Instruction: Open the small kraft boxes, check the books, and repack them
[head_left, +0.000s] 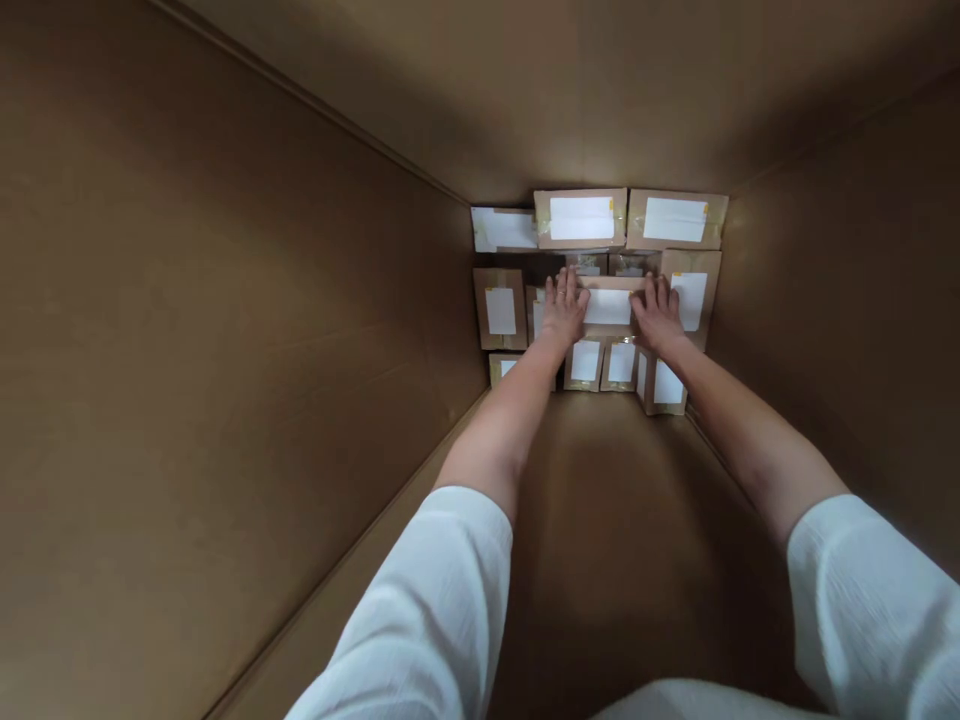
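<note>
Both my arms reach down into a deep cardboard box toward smaller labelled boxes at its bottom. Between my hands lies a brown box (609, 307) with a white label. My left hand (566, 305) rests on its left end, and my right hand (658, 315) is on its right end, so the box is held between them. Just beyond it, two boxes with white labels, a left one (581, 218) and a right one (677, 220), lie side by side. Nearer to me, two small labelled boxes (584, 363) (620, 364) sit below the held box.
Tall cardboard walls (225, 300) rise on all sides. At the left of the pile are a flat labelled box (504, 230) and a brown box (500, 310). On the right stand a larger box (691, 290) and a lower one (667, 383).
</note>
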